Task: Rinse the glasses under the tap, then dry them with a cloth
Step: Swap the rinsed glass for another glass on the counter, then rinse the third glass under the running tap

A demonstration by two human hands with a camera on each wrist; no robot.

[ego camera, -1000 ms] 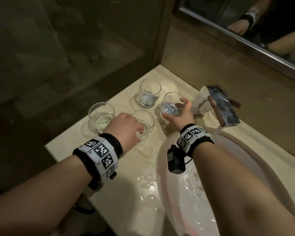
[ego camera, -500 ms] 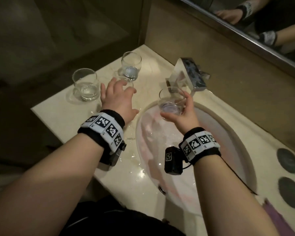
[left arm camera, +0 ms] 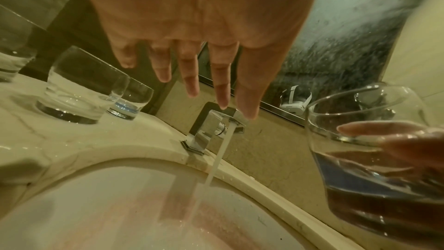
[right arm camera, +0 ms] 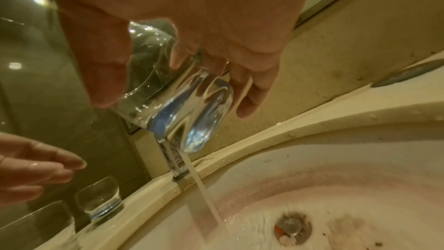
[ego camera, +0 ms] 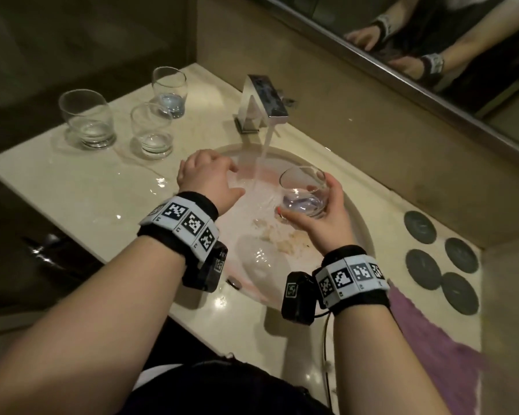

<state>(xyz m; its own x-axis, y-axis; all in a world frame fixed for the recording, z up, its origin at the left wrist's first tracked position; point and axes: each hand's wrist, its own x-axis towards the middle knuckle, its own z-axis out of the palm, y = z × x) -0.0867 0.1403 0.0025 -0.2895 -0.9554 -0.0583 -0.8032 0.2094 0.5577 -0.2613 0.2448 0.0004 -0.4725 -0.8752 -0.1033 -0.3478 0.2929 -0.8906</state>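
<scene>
The marble counter [ego camera: 81, 187] surrounds the sink basin [ego camera: 354, 217], with tap water [ego camera: 262, 157] falling mid-basin. Right of the stream, the right hand [ego camera: 327, 223] grips a seemingly tilted glass [ego camera: 304, 190]. Left of it, the left hand [ego camera: 207, 178] hovers, fingers straight, slightly spread. Three glasses [ego camera: 150, 130] stand far left.

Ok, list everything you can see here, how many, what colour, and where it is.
glasses on counter: 3, clear, left of the tap
held glass: 1, clear, over the sink, right of the stream
tap: 1, chrome, behind the sink, running
sink: 1, white, set in the counter
coasters: 4, dark grey, right of the sink
cloth: 1, purple, counter front right
mirror: 1, on the back wall
left hand: empty, over the sink
right hand: grips the held glass
</scene>
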